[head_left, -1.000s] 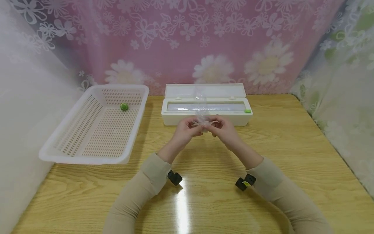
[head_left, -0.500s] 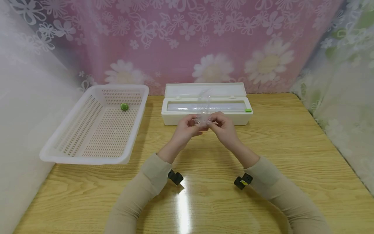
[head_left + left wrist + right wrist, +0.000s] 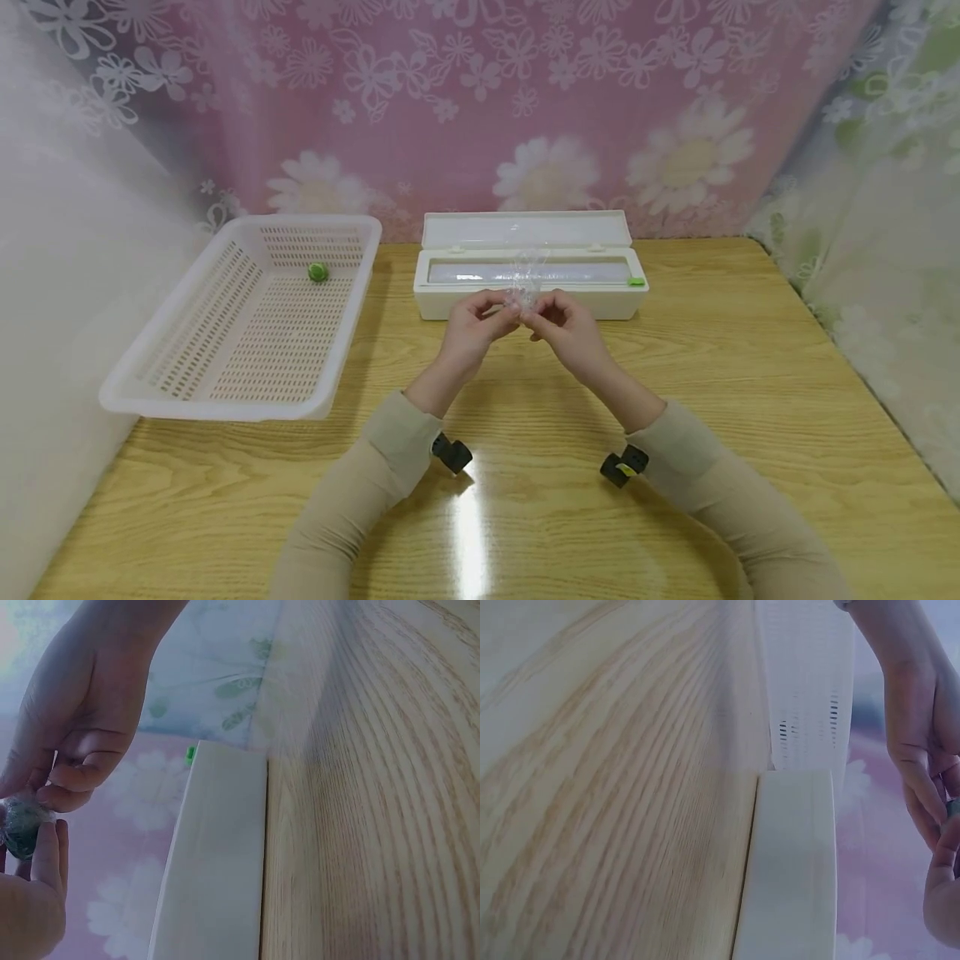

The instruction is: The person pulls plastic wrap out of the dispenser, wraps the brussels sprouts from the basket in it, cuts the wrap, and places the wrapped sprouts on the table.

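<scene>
Both hands meet in front of the white cling film dispenser (image 3: 528,303), fingertips close together. Between them is a small round dark green thing (image 3: 22,838) wrapped in clear cling film (image 3: 529,271); its kind is hidden by the wrap. My left hand (image 3: 468,329) holds the wrapped thing from the left, fingers curled about it, thumb on the film. My right hand (image 3: 567,331) pinches the gathered film from the right. Loose film stands up above the fingertips, overlapping the dispenser in the head view.
The dispenser's lid (image 3: 525,229) is raised, showing the film roll (image 3: 577,273) and a green slide cutter (image 3: 636,282). At left stands a white slotted basket (image 3: 341,367) with a small green round thing (image 3: 318,272) inside. Wooden table (image 3: 750,375); floral curtain (image 3: 450,125) behind.
The fingers have shifted round the wrapped thing, with thumbs now nearly meeting. The tall film tail has become lower and more bunched. The basket and dispenser have stayed put.
</scene>
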A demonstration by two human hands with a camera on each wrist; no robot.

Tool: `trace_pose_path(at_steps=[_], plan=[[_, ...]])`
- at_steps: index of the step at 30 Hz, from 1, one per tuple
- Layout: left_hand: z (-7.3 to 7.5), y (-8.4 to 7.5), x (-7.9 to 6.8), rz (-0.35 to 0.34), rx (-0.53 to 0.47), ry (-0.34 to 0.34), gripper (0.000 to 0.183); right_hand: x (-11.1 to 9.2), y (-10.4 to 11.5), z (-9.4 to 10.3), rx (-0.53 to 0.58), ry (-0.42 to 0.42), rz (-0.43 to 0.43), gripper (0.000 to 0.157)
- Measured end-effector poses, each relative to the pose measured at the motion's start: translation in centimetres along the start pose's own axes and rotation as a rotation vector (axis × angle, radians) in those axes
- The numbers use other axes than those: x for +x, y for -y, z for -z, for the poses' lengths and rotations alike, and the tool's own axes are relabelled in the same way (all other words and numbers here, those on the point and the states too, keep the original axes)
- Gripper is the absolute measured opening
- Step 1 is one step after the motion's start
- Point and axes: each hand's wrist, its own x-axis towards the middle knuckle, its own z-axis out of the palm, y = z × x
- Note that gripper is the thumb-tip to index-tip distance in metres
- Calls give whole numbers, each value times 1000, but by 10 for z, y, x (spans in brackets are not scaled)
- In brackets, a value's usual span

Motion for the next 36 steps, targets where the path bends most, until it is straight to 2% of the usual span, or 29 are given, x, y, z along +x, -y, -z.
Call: trace_pose_path(at_steps=[5, 9, 15, 21, 25, 27, 29, 32, 36], plan=[[0, 0, 0, -18, 19, -17, 3, 2, 4, -2, 64, 11, -119, 16], [0, -2, -2, -37, 42, 6, 6, 2, 6, -4, 120, 24, -217, 16], [-1, -5, -4, -63, -57, 78, 25, 2, 11, -5, 227, 43, -301, 13], [0, -4, -5, -96, -97, 92, 26, 2, 16, -5, 368, 87, -354, 6], [-4, -4, -6, -107, -72, 63, 22, 1, 16, -5, 338, 76, -291, 12], [-7, -5, -6, -65, -33, 73, 21, 1, 16, -5, 263, 29, -239, 13], [-9, -6, -7, -6, 21, 103, 29, 2, 15, -4, 167, -21, -168, 13], [-13, -6, -10, 60, 84, 177, 35, 2, 14, -3, -56, -74, -13, 15], [-16, -5, -12, 48, 110, 200, 34, 3, 10, -6, -315, -97, 254, 12]])
